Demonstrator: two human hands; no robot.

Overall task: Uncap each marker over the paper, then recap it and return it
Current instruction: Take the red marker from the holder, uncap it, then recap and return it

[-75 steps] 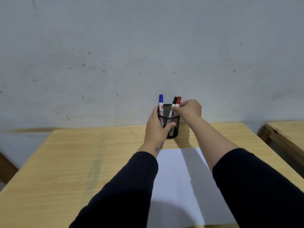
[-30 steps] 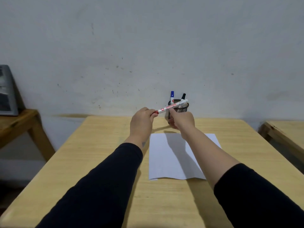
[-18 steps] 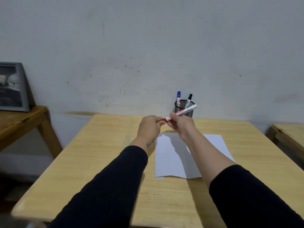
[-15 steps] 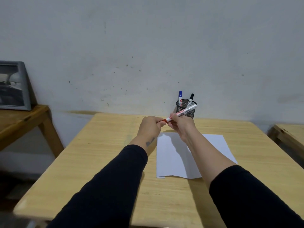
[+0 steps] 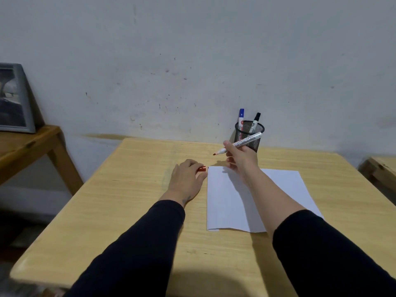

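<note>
Right hand (image 5: 241,156) raised above the tabletop (image 5: 132,202), fingers closed around the uncapped red marker (image 5: 237,144), tip pointing left over the far edge of the paper (image 5: 255,200). Left hand (image 5: 187,176) rests on the tabletop just beside the paper, pinching the red cap (image 5: 201,168). Behind, the mesh cup (image 5: 249,136) holds a blue marker (image 5: 241,117) and a black marker (image 5: 256,122).

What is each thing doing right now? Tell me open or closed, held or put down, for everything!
Red marker: uncapped, tip bare, held in the right hand.
Red cap: off, held in the left hand on the table.
Blue marker: capped, upright in the mesh cup.
Black marker: capped, leaning in the cup.
Paper: flat, blank.
</note>
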